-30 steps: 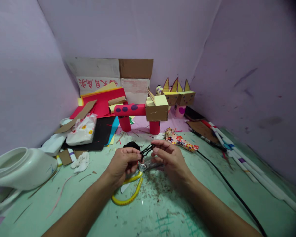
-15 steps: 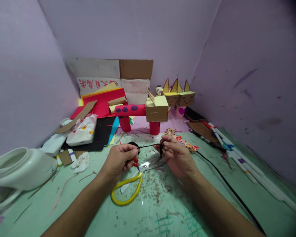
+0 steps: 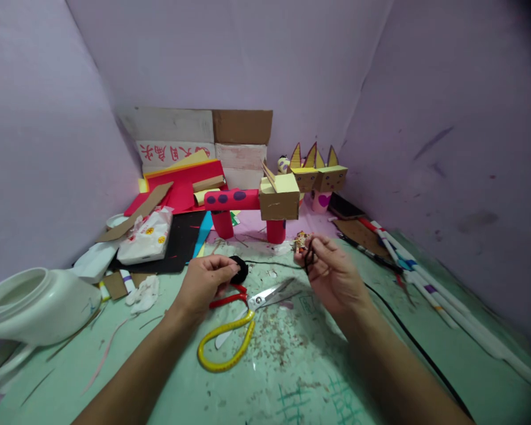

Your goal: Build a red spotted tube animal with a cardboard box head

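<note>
My left hand [image 3: 207, 280] pinches a small wound bundle of black yarn [image 3: 239, 270]. From it a thin black strand runs across to my right hand [image 3: 331, 268], whose fingers are closed on a loop of the same yarn. Below the strand lies a pair of scissors [image 3: 257, 302] with one yellow and one red handle, blades slightly apart and pointing right. Behind my hands stands a red paper-tube animal [image 3: 233, 199] with purple spots and a cardboard box head [image 3: 279, 203].
At left are a white pot [image 3: 48, 301], a white plastic packet [image 3: 148, 236] and coloured paper [image 3: 190, 186]. More cardboard animal heads [image 3: 331, 177] stand at the back right. White rolled tubes [image 3: 446, 313] and a black cable [image 3: 407, 336] lie at right.
My hands have moved farther apart, the right one to the right and the left one slightly left. More of the yarn strand and the bundle shows, and the strand now sags a little.
</note>
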`<state>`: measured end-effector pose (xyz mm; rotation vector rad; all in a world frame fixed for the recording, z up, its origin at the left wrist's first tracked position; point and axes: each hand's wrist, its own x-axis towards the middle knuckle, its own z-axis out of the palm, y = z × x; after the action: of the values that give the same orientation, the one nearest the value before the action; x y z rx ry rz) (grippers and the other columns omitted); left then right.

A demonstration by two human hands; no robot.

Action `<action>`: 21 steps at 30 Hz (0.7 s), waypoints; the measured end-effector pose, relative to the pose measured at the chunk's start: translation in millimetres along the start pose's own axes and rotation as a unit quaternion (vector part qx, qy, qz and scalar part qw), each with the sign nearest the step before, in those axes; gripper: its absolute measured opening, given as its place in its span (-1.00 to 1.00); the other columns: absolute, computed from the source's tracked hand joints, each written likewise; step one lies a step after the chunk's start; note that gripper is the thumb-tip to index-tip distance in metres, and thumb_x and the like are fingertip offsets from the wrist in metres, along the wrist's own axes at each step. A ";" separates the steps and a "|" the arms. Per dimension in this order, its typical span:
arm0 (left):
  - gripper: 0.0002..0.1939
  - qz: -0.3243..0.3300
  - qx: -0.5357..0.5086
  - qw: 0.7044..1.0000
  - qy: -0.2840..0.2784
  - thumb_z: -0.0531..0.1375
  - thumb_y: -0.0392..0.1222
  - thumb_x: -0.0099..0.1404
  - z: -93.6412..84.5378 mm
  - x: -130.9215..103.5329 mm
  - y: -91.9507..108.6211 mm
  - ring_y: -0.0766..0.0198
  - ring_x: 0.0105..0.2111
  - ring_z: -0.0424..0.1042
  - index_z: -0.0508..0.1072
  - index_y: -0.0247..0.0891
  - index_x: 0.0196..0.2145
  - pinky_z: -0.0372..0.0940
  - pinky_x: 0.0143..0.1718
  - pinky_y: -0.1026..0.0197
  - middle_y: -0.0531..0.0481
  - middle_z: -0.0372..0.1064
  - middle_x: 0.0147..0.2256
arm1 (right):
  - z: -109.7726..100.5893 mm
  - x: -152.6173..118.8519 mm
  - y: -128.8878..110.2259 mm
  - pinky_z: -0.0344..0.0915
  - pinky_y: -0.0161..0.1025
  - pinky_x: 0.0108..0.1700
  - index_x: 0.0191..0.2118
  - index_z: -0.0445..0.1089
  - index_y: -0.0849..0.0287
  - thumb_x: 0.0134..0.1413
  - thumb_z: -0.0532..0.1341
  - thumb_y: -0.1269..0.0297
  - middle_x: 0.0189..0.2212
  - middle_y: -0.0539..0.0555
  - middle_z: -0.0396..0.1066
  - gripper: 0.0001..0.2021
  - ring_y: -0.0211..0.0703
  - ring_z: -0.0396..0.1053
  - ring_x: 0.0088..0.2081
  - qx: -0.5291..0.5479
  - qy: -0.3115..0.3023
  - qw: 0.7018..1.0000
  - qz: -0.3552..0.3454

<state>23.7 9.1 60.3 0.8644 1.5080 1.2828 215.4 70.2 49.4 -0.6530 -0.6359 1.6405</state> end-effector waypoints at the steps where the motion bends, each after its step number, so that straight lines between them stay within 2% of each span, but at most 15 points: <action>1: -0.84 -0.003 0.006 1.000 -0.013 0.28 -0.19 -0.14 1.6 -0.9 -0.9 0.54 -0.80 -0.01 0.41 -0.34 -0.63 -0.17 -0.76 0.41 0.17 0.10 -0.81 | 1.6 -2.1 3.8 0.39 -0.32 -0.39 -0.47 0.41 0.14 -0.37 0.43 0.34 -0.57 -0.12 0.36 -0.76 -0.36 0.32 -0.55 -0.012 -0.002 1.000 0.004; 3: -0.83 0.004 0.024 0.999 -0.022 0.27 -0.15 -0.10 4.7 -3.2 -2.0 0.52 -0.78 0.01 0.44 -0.34 -0.62 -0.15 -0.75 0.39 0.14 0.13 -0.79 | 4.2 -6.0 12.3 0.38 -0.31 -0.42 -0.47 0.41 0.15 -0.43 0.46 0.31 -0.59 -0.14 0.34 -0.72 -0.37 0.30 -0.58 -0.037 -0.005 0.999 0.017; 4: -0.83 0.020 0.038 0.999 -0.009 0.27 -0.15 -0.08 6.0 -4.6 -2.2 0.51 -0.76 0.03 0.47 -0.34 -0.58 -0.11 -0.74 0.38 0.12 0.19 -0.74 | 5.1 -7.7 16.5 0.37 -0.31 -0.42 -0.47 0.41 0.16 -0.43 0.46 0.29 -0.60 -0.13 0.34 -0.71 -0.37 0.31 -0.58 -0.052 -0.010 0.998 0.023; 7: -0.66 0.092 0.088 0.990 0.057 0.29 -0.19 -0.06 8.9 -10.1 -1.4 0.50 -0.69 0.07 0.53 -0.34 -0.27 0.01 -0.68 0.38 0.10 0.29 -0.63 | 6.0 -12.2 26.3 0.33 -0.34 -0.43 -0.47 0.42 0.18 -0.41 0.46 0.25 -0.60 -0.09 0.38 -0.71 -0.33 0.34 -0.54 -0.112 -0.027 0.993 0.028; 8: -0.58 0.105 0.092 0.988 0.058 0.29 -0.20 -0.06 9.7 -12.2 -1.4 0.50 -0.68 0.06 0.50 -0.33 -0.17 0.02 -0.67 0.38 0.12 0.29 -0.63 | 6.0 -13.8 28.6 0.30 -0.35 -0.44 -0.47 0.42 0.18 -0.38 0.45 0.24 -0.60 -0.07 0.39 -0.72 -0.32 0.34 -0.54 -0.132 -0.035 0.990 0.030; 10: -0.47 0.091 0.061 0.994 0.010 0.29 -0.20 -0.04 11.5 -16.4 -2.7 0.51 -0.70 0.07 0.43 -0.32 -0.06 0.02 -0.69 0.37 0.11 0.33 -0.57 | 6.1 -17.2 32.0 0.26 -0.37 -0.47 -0.46 0.43 0.18 -0.33 0.43 0.24 -0.61 -0.07 0.39 -0.76 -0.34 0.32 -0.56 -0.162 -0.059 0.984 0.035; 12: -0.43 0.039 0.003 0.996 -0.076 0.30 -0.18 -0.03 13.9 -19.3 -6.3 0.52 -0.72 0.13 0.38 -0.31 -0.01 0.00 -0.73 0.37 0.04 0.40 -0.44 | 6.4 -20.4 34.4 0.21 -0.39 -0.51 -0.47 0.43 0.17 -0.30 0.42 0.25 -0.62 -0.08 0.38 -0.79 -0.36 0.27 -0.59 -0.182 -0.086 0.979 0.038; 14: -0.44 -0.008 -0.037 0.987 -0.156 0.30 -0.18 -0.02 16.4 -20.5 -11.0 0.50 -0.73 0.18 0.38 -0.30 -0.02 -0.01 -0.76 0.38 0.04 0.39 -0.44 | 6.5 -22.4 35.7 0.18 -0.39 -0.53 -0.48 0.43 0.18 -0.28 0.41 0.24 -0.62 -0.07 0.38 -0.80 -0.36 0.27 -0.59 -0.197 -0.105 0.974 0.041; 16: -0.57 -0.034 -0.048 0.976 -0.207 0.28 -0.17 0.02 18.4 -20.1 -15.0 0.51 -0.75 0.16 0.44 -0.32 -0.12 -0.04 -0.77 0.41 0.10 0.32 -0.57 | 6.1 -22.5 35.9 0.17 -0.38 -0.53 -0.47 0.44 0.18 -0.26 0.40 0.22 -0.61 -0.05 0.40 -0.80 -0.33 0.29 -0.59 -0.209 -0.109 0.970 0.049; 19: -0.79 -0.053 -0.057 0.973 -0.218 0.27 -0.14 0.04 20.3 -18.3 -17.7 0.54 -0.76 0.11 0.50 -0.36 -0.41 -0.09 -0.78 0.43 0.11 0.27 -0.65 | 4.5 -19.3 34.3 0.12 -0.39 -0.57 -0.48 0.44 0.17 -0.27 0.40 0.22 -0.63 -0.06 0.39 -0.80 -0.35 0.24 -0.63 -0.222 -0.091 0.970 0.033; 21: -0.79 -0.062 -0.063 0.976 -0.198 0.28 -0.12 0.01 21.2 -17.4 -17.8 0.55 -0.78 0.08 0.46 -0.36 -0.52 -0.12 -0.78 0.42 0.11 0.25 -0.68 | 3.0 -16.5 32.5 0.07 -0.40 -0.60 -0.50 0.44 0.17 -0.30 0.41 0.24 -0.66 -0.08 0.36 -0.81 -0.39 0.17 -0.65 -0.225 -0.074 0.972 0.007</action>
<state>50.2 -4.0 46.4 0.8687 1.1344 1.0299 193.5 48.8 29.4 -0.8650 -1.1329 1.5778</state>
